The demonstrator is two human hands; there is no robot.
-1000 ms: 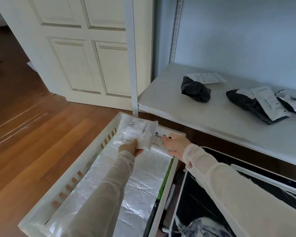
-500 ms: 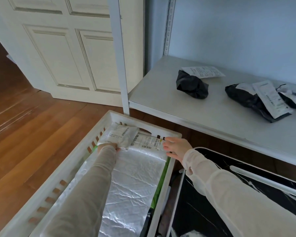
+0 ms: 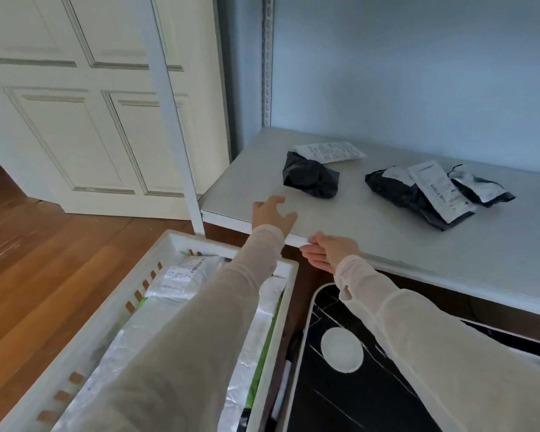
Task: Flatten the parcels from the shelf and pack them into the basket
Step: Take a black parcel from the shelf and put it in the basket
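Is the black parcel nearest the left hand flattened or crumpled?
Crumpled: the black parcel sits as a rounded, wrinkled lump on the shelf, ahead of the left hand.

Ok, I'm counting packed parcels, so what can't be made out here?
Head view only.
- basket contents: the left sleeve covers the middle; the bottom edge cuts off the near end.
- labels of parcels on the shelf: print too small.
- black parcel pile at right: overlapping, count unclear.

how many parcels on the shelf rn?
4: white parcel at back, crumpled black parcel before it; to their right, large labelled parcel beside small labelled parcel. Shelf leaves frame; more possible.
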